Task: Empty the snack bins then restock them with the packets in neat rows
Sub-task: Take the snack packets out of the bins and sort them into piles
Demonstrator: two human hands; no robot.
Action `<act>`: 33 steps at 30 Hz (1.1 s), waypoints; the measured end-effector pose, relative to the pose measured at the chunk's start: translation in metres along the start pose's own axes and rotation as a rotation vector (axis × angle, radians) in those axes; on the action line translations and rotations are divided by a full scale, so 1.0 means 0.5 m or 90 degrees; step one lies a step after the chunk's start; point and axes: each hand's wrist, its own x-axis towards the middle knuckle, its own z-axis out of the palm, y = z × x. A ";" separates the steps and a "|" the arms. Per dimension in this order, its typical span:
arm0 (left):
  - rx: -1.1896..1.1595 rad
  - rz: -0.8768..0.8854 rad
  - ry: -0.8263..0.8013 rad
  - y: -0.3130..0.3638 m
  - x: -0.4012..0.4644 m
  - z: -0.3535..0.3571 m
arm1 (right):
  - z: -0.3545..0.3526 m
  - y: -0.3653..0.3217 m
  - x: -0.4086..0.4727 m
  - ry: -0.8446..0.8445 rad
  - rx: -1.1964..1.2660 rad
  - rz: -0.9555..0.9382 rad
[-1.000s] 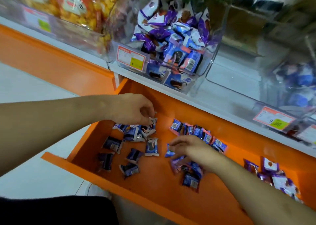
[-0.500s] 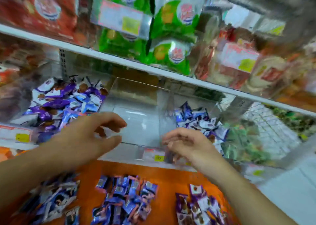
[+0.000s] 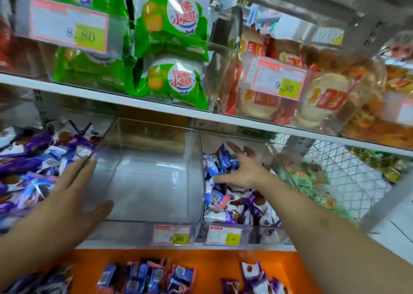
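change: both hands have spread flat and reached the clear middle bin, where half a second ago their fingers were curled short of it.
middle bin (image 3: 154, 182): transparent, bare inside, on the white shelf between two filled bins.
left hand (image 3: 67, 195): open, fingers straight along the bin's left wall.
right hand (image 3: 240, 171): open, splayed at its right wall, over blue packets (image 3: 218, 164).
orange ledge (image 3: 212, 264): loose packets (image 3: 147, 276) below.

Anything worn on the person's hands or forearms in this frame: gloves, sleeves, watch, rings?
Nothing worn shows. The left hand and right hand are bare, without gloves or visible rings, and both forearms are uncovered to the frame edge, with no sleeve, watch or band in view.
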 end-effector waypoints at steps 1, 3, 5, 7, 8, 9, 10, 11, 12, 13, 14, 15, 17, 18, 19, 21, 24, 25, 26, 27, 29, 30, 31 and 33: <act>0.008 0.020 -0.007 -0.010 -0.002 0.001 | 0.010 -0.010 0.022 -0.001 -0.021 0.001; 0.034 0.026 -0.015 -0.023 0.005 -0.004 | 0.031 -0.030 0.059 -0.008 -0.082 0.012; 0.031 0.018 -0.008 -0.040 0.007 0.001 | 0.050 -0.044 0.083 -0.001 -0.127 0.039; 0.033 0.005 -0.014 -0.027 0.003 0.001 | 0.064 -0.051 0.098 0.028 -0.140 0.074; 0.034 -0.007 -0.026 -0.026 0.001 0.000 | 0.069 -0.052 0.100 0.036 -0.138 0.087; 0.022 -0.013 -0.029 -0.027 -0.001 0.000 | 0.074 -0.051 0.099 0.044 -0.137 0.094; 0.022 -0.012 -0.026 -0.021 -0.002 -0.003 | 0.077 -0.049 0.096 0.059 -0.140 0.098; 0.030 -0.004 -0.025 -0.022 -0.001 -0.003 | 0.080 -0.044 0.092 0.081 -0.140 0.096; 0.039 -0.005 -0.025 -0.018 -0.002 -0.006 | 0.082 -0.039 0.089 0.102 -0.133 0.090; 0.042 -0.012 -0.033 -0.013 -0.003 -0.009 | 0.083 -0.031 0.086 0.120 -0.122 0.077; 0.041 -0.020 -0.044 0.001 -0.007 -0.014 | 0.083 -0.023 0.083 0.131 -0.107 0.065; 0.041 -0.018 -0.047 0.002 -0.008 -0.014 | 0.082 -0.014 0.080 0.139 -0.087 0.050; 0.030 -0.039 -0.056 0.006 -0.006 -0.016 | 0.078 0.006 0.074 0.167 -0.038 0.013; 0.025 -0.045 -0.056 0.012 -0.006 -0.019 | 0.073 0.012 0.066 0.185 -0.013 -0.005; 0.021 -0.049 -0.055 0.013 -0.006 -0.019 | 0.067 0.017 0.055 0.200 0.017 -0.017; 0.018 -0.058 -0.061 0.015 -0.007 -0.021 | 0.053 0.025 0.032 0.223 0.083 -0.026; 0.008 -0.064 -0.070 0.016 -0.006 -0.024 | 0.028 0.044 0.004 0.250 0.171 -0.027; 0.000 -0.065 -0.073 0.015 -0.006 -0.025 | 0.018 0.047 -0.006 0.253 0.199 -0.030; -0.005 -0.067 -0.080 0.018 -0.005 -0.027 | 0.008 0.046 -0.018 0.258 0.225 -0.033; -0.008 -0.069 -0.085 0.021 -0.005 -0.028 | -0.003 0.043 -0.030 0.267 0.252 -0.037; 0.002 -0.080 -0.095 0.031 -0.004 -0.034 | -0.024 0.031 -0.056 0.287 0.317 -0.048; 0.014 -0.086 -0.098 0.037 -0.006 -0.038 | -0.032 0.026 -0.069 0.298 0.351 -0.045; 0.025 -0.087 -0.098 0.044 -0.008 -0.042 | -0.039 0.019 -0.086 0.301 0.381 -0.040; 0.066 -0.060 -0.081 0.064 -0.019 -0.051 | -0.040 0.010 -0.126 0.284 0.424 -0.022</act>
